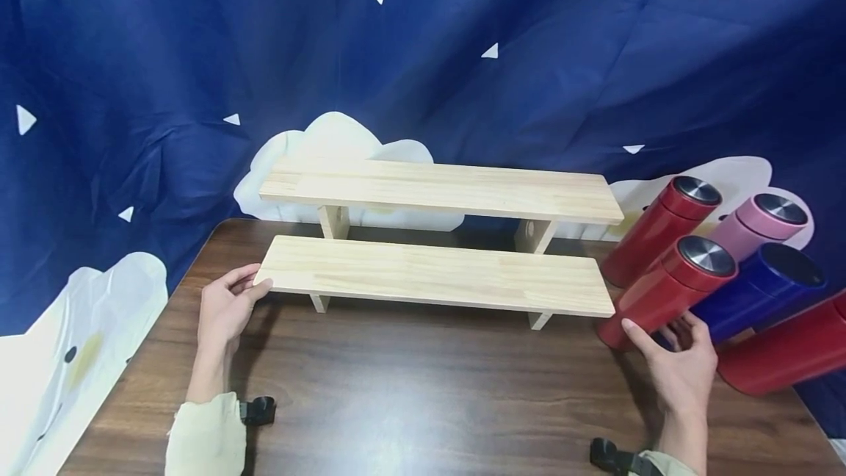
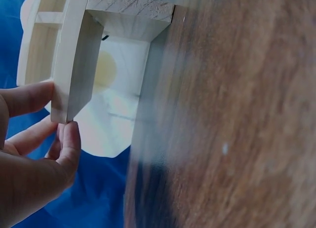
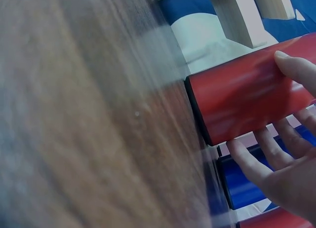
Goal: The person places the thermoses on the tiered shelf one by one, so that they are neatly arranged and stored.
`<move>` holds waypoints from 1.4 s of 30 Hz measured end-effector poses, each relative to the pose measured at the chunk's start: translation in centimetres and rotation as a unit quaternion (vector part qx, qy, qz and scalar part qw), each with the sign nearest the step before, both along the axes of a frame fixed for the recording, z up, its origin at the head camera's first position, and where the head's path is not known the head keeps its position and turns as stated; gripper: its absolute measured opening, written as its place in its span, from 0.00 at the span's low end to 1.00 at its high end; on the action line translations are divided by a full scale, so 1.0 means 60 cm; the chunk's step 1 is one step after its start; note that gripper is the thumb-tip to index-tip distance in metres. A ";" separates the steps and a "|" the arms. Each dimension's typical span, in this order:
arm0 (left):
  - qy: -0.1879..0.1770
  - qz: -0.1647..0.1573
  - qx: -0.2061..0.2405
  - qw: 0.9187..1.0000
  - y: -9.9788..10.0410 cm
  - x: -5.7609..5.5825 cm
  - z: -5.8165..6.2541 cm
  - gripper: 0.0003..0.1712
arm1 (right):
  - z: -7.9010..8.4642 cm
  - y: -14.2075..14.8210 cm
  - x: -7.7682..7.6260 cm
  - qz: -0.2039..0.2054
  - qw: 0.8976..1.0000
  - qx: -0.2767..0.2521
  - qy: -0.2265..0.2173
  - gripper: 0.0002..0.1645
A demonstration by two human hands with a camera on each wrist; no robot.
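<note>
A two-tier wooden shelf (image 1: 429, 274) of pale planks stands on the table. At the left end of its lower plank, my left hand (image 1: 223, 311) pinches the board, the thumb on one face and fingertips on the other in the left wrist view (image 2: 37, 171). My right hand (image 1: 684, 369) holds a red thermos bottle (image 1: 664, 292) with a silver lid, beside the shelf's right end. Up close in the right wrist view, the thumb lies across the red thermos bottle (image 3: 247, 92) and the fingertips touch its opposite side. Its dark base is right at the tabletop.
Behind the right hand stand another red bottle (image 1: 651, 230), a pink bottle (image 1: 740, 233) and a blue bottle (image 1: 747, 300). One more red bottle (image 1: 786, 347) is at the far right. A blue patterned cloth (image 1: 423, 57) hangs behind the brown table (image 1: 396, 388).
</note>
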State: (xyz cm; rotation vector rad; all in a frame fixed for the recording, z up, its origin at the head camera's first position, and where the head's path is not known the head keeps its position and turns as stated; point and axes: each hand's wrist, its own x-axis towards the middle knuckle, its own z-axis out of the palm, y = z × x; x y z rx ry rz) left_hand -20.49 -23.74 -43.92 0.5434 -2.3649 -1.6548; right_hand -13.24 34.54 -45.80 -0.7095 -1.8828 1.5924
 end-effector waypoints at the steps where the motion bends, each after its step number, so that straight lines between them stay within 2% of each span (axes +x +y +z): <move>1: 0.003 0.000 0.002 1.000 0.000 0.000 -0.001 0.27 | 0.000 0.000 0.000 -0.001 1.000 0.003 0.002 0.47; 9: 0.007 0.003 0.013 1.000 0.000 0.000 -0.003 0.27 | 0.000 -0.003 0.000 -0.012 0.999 0.012 0.037 0.44; 21: 0.007 0.005 0.008 1.000 0.002 -0.003 -0.001 0.26 | 0.018 -0.009 0.000 -0.049 0.990 0.128 -0.020 0.43; 26: 0.009 0.003 0.005 1.000 0.003 -0.001 -0.002 0.26 | 0.041 -0.014 0.007 -0.065 0.984 0.163 -0.024 0.41; 32: 0.006 0.009 0.004 1.000 0.001 0.002 -0.001 0.26 | 0.081 -0.016 0.010 -0.079 0.981 0.177 0.014 0.39; 36: 0.008 0.010 0.006 1.000 0.001 0.004 -0.002 0.26 | 0.108 -0.020 0.009 -0.090 0.978 0.188 0.021 0.38; 42: 0.013 0.012 -0.015 1.000 0.008 0.002 -0.002 0.25 | 0.131 -0.038 -0.002 -0.080 0.977 0.194 0.042 0.38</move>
